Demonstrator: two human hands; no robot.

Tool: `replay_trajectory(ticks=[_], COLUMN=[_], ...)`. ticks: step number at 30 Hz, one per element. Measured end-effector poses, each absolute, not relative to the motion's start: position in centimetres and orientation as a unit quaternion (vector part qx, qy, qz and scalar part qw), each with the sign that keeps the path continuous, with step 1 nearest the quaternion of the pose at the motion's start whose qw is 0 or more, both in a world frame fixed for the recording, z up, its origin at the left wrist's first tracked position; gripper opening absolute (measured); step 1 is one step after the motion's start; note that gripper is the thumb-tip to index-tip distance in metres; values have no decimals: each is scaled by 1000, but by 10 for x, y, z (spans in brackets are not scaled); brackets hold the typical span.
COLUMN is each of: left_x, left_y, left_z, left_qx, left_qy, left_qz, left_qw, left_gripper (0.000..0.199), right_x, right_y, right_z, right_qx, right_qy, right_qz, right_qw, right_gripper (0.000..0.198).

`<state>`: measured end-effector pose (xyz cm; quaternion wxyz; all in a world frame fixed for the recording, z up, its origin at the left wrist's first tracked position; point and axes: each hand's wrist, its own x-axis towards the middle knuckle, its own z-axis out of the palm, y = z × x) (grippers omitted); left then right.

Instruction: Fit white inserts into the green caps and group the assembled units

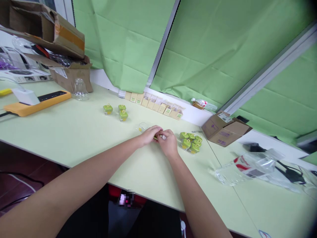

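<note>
Both hands met at table centre, left hand (150,134) and right hand (168,142) pinching one small green piece (158,136) between fingertips, green pile (191,142) just at 3 o'clock, nearer right.

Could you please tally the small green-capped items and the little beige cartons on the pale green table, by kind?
Small green-capped clear items, left cluster: 3
Small green-capped clear items, right cluster: about 5, packed tight
Little beige cartons in the row by the wall: about 9
Total: about 17
A further small item sits between the left hand and right hand, mostly hidden.
</note>
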<state>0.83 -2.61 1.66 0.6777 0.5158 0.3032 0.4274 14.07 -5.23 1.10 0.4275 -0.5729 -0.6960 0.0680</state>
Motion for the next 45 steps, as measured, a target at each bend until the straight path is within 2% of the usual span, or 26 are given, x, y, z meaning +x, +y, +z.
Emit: replay_trajectory(ticks=[8, 15, 25, 30, 33, 37, 45], left_x=[9, 9, 6, -2, -5, -3, -7], left_y=[-28, -23, -12, -5, -2, -2, -3], left_z=[16, 13, 9, 10, 8, 4, 5], left_qx=[517, 525, 486, 464, 479, 512, 537], left_qy=[313, 353, 365, 396, 422, 425, 464], left_qz=[422, 441, 464, 487, 476, 453, 437], left_qw=[676, 636, 644, 626, 605, 594, 553], left_gripper=[24, 27, 21, 21, 29, 36, 22], right_x=[142, 138, 131, 135, 142, 149, 150], right_y=[-48, -50, -54, -53, -50, -43, -33], right_z=[6, 7, 9, 16, 17, 7, -14], right_qx=[-553, -528, -514, -514, -524, -552, -586], right_qy=[-703, -722, -723, -686, -660, -648, -631], right_qz=[97, 60, 65, 67, 55, 85, 146], right_qw=[437, 443, 458, 511, 536, 517, 487], right_gripper=[16, 18, 16, 15, 16, 17, 21])
